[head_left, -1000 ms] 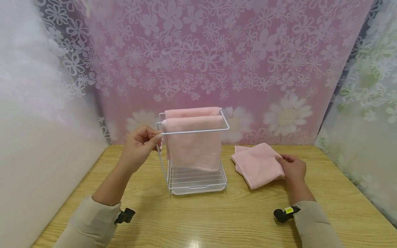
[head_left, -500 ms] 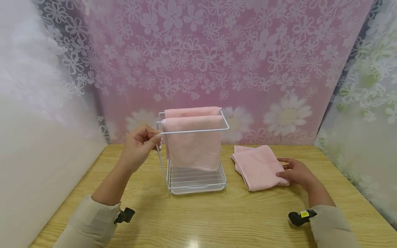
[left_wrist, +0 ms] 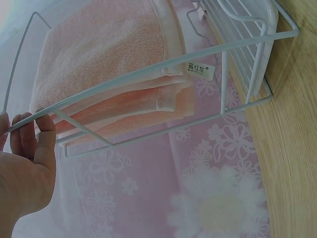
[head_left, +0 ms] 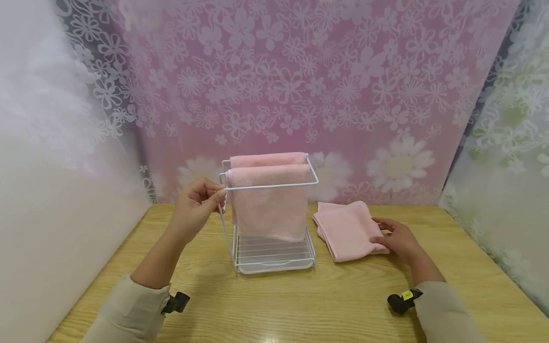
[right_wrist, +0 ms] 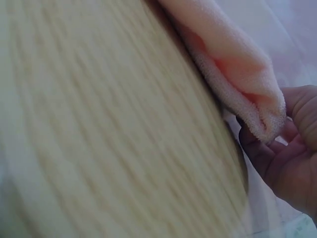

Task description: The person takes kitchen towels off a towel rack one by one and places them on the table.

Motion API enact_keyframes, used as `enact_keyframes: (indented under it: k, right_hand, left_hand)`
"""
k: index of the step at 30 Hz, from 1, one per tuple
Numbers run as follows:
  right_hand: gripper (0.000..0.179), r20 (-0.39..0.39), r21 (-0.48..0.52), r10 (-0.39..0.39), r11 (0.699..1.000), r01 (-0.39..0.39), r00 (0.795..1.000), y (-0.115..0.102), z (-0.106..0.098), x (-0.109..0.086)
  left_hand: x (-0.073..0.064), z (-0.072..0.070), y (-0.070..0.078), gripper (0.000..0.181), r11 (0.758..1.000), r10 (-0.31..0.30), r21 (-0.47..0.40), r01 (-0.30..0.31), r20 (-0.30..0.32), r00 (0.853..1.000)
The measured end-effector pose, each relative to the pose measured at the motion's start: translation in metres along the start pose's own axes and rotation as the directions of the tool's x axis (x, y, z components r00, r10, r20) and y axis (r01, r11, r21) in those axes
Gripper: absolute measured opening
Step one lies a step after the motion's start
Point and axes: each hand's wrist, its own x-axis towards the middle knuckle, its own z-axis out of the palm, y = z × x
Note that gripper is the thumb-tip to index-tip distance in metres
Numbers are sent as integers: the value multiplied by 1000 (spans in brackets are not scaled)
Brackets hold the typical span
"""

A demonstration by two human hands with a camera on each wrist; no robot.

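Observation:
In the head view my left hand (head_left: 195,209) pinches the upper left corner of a white wire towel rack (head_left: 274,186) between thumb and fingers. Two pink towels hang on its bars, the front towel (head_left: 270,209) covering most of the back towel (head_left: 266,159). The left wrist view shows my fingertips curled over the rack's wire, and a small white label (left_wrist: 200,70) on the towel edge. To the right, a folded pink towel (head_left: 347,231) lies on the table. My right hand (head_left: 401,243) grips its right edge, thumb on top and fingers at the side and underneath.
The rack stands on a wood-grain table (head_left: 274,309), with a white tray (head_left: 274,269) in its base. A pink flowered curtain (head_left: 291,95) closes off the back, and pale sheets hang at the left and right. Each sleeve carries a black wrist camera (head_left: 401,302).
My right hand first slid right and nearer along the folded towel's edge, then moved back left. The folded towel has shifted slightly left. My left hand keeps its hold on the rack.

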Motion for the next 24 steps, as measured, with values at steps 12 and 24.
enact_keyframes:
  k: [12, 24]
  right_hand:
    - [72, 12, -4, -43, 999, 43, 999, 3, 5, 14]
    - [63, -66, -34, 13, 999, -16, 998, -7, 2, 5]
  left_hand:
    - [-1, 0, 4, 7, 1000, -10, 12, 11, -15, 1000]
    - [-1, 0, 6, 4, 998, -47, 33, 46, 12, 999]
